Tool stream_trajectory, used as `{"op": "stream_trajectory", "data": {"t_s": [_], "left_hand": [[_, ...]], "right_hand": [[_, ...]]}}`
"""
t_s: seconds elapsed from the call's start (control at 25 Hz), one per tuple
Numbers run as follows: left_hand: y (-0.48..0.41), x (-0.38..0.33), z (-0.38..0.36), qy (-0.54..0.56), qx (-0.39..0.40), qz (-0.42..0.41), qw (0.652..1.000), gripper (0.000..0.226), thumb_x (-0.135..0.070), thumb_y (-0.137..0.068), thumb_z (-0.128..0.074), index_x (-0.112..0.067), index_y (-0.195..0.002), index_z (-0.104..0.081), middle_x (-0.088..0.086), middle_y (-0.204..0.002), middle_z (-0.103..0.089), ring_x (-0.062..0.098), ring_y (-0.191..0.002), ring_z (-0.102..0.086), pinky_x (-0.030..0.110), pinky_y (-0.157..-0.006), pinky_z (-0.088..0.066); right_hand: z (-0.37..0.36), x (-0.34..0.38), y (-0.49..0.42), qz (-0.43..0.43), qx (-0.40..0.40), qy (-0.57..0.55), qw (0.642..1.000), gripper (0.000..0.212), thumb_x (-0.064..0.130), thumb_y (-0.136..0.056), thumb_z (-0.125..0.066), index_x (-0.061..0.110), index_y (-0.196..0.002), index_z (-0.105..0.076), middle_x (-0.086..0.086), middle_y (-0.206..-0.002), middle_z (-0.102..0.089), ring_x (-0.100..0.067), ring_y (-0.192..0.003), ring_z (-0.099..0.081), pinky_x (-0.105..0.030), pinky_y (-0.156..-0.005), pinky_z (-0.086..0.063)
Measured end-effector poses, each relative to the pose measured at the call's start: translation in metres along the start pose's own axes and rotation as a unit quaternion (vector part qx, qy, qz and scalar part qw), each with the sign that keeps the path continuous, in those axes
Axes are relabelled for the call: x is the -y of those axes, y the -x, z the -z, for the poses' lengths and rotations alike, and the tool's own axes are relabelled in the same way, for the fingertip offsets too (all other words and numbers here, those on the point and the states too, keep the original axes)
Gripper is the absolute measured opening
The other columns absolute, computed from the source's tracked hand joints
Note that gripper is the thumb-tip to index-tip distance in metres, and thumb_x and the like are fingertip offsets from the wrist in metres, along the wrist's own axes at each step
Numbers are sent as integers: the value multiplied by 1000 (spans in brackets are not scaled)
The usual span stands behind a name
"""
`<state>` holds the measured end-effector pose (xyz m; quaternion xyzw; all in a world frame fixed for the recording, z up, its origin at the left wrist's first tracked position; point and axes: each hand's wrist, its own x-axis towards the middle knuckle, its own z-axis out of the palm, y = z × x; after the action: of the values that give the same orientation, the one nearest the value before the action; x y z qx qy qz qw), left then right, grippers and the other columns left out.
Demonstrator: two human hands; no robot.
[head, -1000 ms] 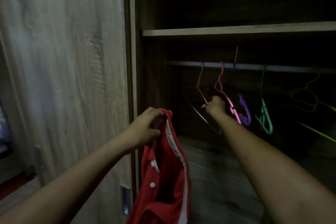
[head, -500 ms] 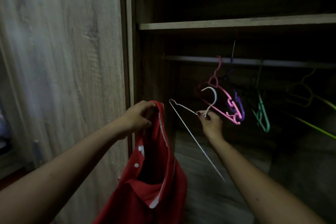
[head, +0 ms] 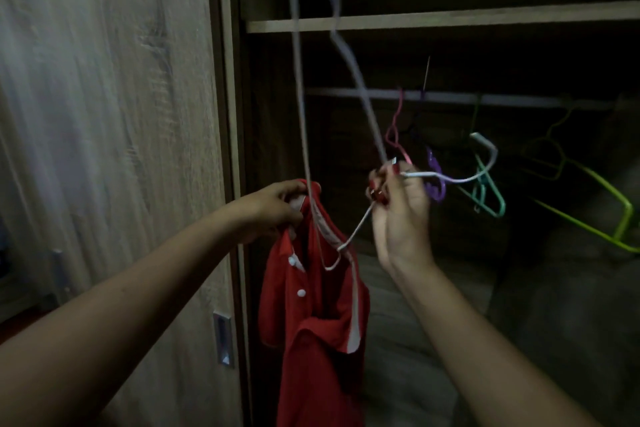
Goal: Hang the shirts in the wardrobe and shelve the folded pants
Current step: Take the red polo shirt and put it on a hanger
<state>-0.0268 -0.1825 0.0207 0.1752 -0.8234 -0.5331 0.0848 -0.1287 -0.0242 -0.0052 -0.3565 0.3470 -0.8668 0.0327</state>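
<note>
**Hanger at the shirt collar**

Fingers of the right hand pinch the thin white wire hanger near its hook. The left hand grips the collar of the red buttoned polo shirt, which hangs before the open wooden wardrobe.

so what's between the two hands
Head view: a wire of the white hanger, running from the right hand down to the red shirt the left hand holds.

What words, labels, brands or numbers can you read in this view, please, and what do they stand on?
None: no readable text shows.
The red shirt has only plain white buttons and trim; the white hanger, wardrobe door and shelf edge bear no visible writing.
The dark interior could hide small marks.
</note>
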Motion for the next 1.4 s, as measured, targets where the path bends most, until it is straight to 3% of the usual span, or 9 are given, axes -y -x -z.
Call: {"op": "stream_trajectory", "data": {"t_s": [0.24, 0.36, 0.48, 0.76, 0.88, 1.0, 1.12, 1.32, 1.4], "left_hand": [[22, -2, 18, -10, -39, -97, 994, 42, 9, -88, -48, -27, -102, -66, 4, -89, -67, 15, -71, -63, 24, -58, -50], [23, 4, 28, -138, -69, -89, 984, 41, 8, -89, -49, -21, -112, -65, 2, -90, -66, 4, -58, -58, 14, -46, -42], [16, 9, 22, -255, -52, -103, 960, 42, 4, -88, -52, -20, -121, -64, -3, -110, -67, 6, -86, -60, 11, -65, -47], [11, 23, -13, -290, 54, -159, 942, 55, 4, -80, -55, -27, -125, -60, -6, -120, -65, -3, -95, -65, 8, -72, -49], [16, 42, -2, -197, 30, -190, 961, 44, -12, -88, -57, -34, -126, -54, -8, -123, -62, 10, -112, -61, 32, -89, -54], [17, 59, 4, -379, 2, -208, 902, 32, -42, -92, -47, -27, -120, -56, -13, -110, -60, 5, -104, -57, 16, -83, -46], [16, 79, -8, -316, -15, -228, 921, 35, -48, -92, -45, -19, -91, -64, -6, -81, -64, 11, -76, -63, 21, -66, -49], [6, 95, -1, -274, -134, -257, 917, 66, -72, -82, -34, -15, -86, -68, 0, -77, -69, 15, -73, -66, 31, -67, -50], [2, 94, 3, -256, -138, -255, 922, 62, -68, -85, -36, -15, -90, -69, 1, -81, -71, 14, -76, -67, 33, -70, -52]], "right_hand": [[85, -43, 12, -25, 82, 332, 939, 23, 5, -92, -50, 16, -73, -53, 4, -63, -50, 4, -56, -46, -10, -57, -38], [113, -33, 7, -41, 173, 457, 871, 18, 9, -92, -50, 11, -75, -54, -3, -69, -52, 0, -62, -48, -13, -62, -38], [116, -28, 10, -16, 223, 561, 797, 18, 14, -91, -53, 17, -75, -59, 5, -70, -57, 9, -67, -55, -9, -62, -36], [66, -32, 8, 7, 290, 604, 743, 12, 13, -85, -62, 5, -78, -69, -5, -75, -69, -14, -73, -63, -23, -66, -44], [56, -22, 7, 15, 256, 569, 781, 11, 8, -86, -60, 10, -78, -67, 4, -71, -65, -2, -67, -59, -11, -63, -40], [48, -16, 7, -16, 250, 535, 807, 16, 10, -87, -60, 17, -74, -64, 8, -66, -64, 3, -63, -59, -9, -62, -42], [39, -5, 3, -53, 263, 487, 831, 14, 9, -89, -59, 10, -82, -70, 0, -74, -69, -2, -68, -63, -11, -64, -46], [83, 27, -11, -105, 363, 602, 704, 25, 21, -88, -63, 16, -112, -66, 1, -111, -69, -6, -101, -63, -21, -92, -49], [98, 45, -15, -224, 374, 538, 721, 31, 15, -86, -65, 16, -117, -62, -7, -115, -68, -12, -103, -65, -24, -91, -52]]}}
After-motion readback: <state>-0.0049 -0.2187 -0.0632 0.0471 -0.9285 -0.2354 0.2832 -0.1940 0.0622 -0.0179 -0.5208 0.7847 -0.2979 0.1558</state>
